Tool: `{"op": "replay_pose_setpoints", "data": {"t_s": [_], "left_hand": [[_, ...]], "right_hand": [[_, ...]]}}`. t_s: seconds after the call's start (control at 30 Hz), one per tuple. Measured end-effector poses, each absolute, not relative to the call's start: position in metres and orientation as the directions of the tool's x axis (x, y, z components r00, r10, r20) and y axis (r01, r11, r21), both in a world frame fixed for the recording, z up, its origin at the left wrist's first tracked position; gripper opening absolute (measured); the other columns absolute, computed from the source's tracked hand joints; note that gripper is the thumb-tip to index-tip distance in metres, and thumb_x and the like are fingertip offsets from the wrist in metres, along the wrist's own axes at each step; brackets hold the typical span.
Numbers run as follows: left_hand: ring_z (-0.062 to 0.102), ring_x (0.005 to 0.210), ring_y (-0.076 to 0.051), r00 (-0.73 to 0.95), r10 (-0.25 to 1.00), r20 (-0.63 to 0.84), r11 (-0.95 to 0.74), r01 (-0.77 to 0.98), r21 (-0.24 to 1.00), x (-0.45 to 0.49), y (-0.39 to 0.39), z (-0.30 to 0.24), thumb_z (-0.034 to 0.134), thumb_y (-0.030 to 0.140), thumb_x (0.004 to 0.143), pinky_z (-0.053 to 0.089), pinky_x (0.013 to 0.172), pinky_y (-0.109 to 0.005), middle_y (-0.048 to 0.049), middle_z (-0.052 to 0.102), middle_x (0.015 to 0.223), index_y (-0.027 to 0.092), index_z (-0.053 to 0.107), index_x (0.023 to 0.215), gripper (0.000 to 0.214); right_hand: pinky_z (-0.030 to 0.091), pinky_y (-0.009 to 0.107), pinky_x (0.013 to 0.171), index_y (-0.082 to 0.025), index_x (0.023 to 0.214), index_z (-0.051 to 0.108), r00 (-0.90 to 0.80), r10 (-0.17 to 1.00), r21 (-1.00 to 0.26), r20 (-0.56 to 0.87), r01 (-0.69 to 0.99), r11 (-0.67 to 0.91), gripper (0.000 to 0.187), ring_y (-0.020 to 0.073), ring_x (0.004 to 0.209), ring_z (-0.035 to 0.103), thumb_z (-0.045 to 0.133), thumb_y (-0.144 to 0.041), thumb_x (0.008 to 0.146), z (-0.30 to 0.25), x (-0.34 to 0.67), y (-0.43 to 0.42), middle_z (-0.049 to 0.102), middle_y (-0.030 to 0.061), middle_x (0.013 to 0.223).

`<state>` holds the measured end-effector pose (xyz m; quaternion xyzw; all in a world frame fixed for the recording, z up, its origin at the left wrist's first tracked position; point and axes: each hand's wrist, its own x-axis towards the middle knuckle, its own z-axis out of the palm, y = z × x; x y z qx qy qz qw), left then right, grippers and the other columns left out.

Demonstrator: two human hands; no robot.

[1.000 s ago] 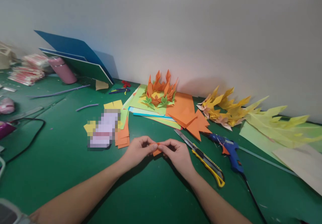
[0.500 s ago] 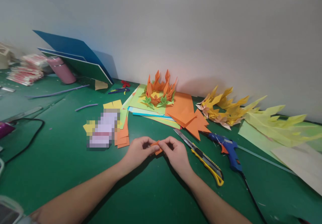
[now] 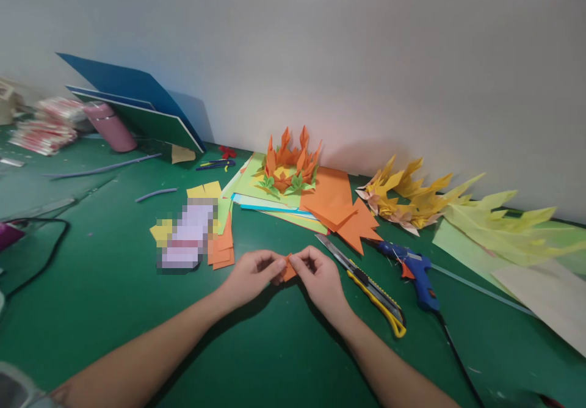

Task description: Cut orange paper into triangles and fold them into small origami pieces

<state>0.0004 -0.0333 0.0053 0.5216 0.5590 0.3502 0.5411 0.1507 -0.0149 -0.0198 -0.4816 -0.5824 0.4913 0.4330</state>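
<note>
Both of my hands meet over the green table (image 3: 114,298), pinching one small folded orange paper piece (image 3: 288,270) between them. My left hand (image 3: 253,276) holds its left side with fingertips closed. My right hand (image 3: 319,278) grips its right side, fingers curled. Most of the piece is hidden by my fingers. A yellow utility knife (image 3: 370,291) lies just right of my right hand.
A blue glue gun (image 3: 415,272) with its cord lies further right. Orange sheets (image 3: 339,206), an orange paper crown (image 3: 291,163) and yellow paper shapes (image 3: 412,197) sit by the wall. Small orange squares (image 3: 222,246), blue boards (image 3: 132,102), a pink cylinder (image 3: 110,127) and a black cable (image 3: 41,255) are on the left.
My hands have kept their pinch on the orange piece and shifted only slightly while working it. The view drifted a little rightward.
</note>
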Motion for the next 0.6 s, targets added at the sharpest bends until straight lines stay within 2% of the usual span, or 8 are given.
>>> {"op": "replay_pose_setpoints", "data": {"t_s": [0.17,0.33,0.6], "left_hand": [[0.057,0.055,-0.012,0.19,0.932,-0.308,0.282,0.151,0.947,-0.0057,-0.0298,0.0031,0.062,0.049,0.069,0.047,0.062,-0.025,-0.0012,0.064,0.058,0.013,0.064,0.067,0.036],[0.056,0.054,-0.01,0.174,0.922,-0.346,0.33,0.118,0.937,-0.0056,-0.0301,0.0016,0.067,0.04,0.068,0.046,0.061,-0.023,0.0005,0.064,0.056,0.013,0.067,0.07,0.026],[0.054,0.05,-0.009,0.151,0.916,-0.371,0.356,0.117,0.927,-0.0024,-0.03,0.006,0.064,0.027,0.074,0.045,0.057,-0.021,0.0034,0.061,0.051,0.014,0.068,0.069,0.015]], "right_hand": [[0.04,0.024,0.05,-0.019,0.062,0.055,-0.156,0.987,-0.991,0.044,0.12,0.064,0.027,0.0122,0.051,0.048,0.059,-0.043,0.071,-0.0212,0.1521,-0.0142,0.057,-0.001,0.055],[0.04,0.023,0.049,-0.018,0.061,0.055,-0.165,0.985,-0.993,0.044,0.104,0.062,0.026,0.0119,0.05,0.048,0.059,-0.042,0.071,-0.02,0.1527,-0.0143,0.057,-0.0007,0.054],[0.039,0.023,0.049,-0.018,0.06,0.055,-0.173,0.984,-0.99,0.053,0.121,0.074,0.025,0.0114,0.05,0.047,0.059,-0.041,0.07,-0.0198,0.1526,-0.0149,0.056,-0.0014,0.054]]}}
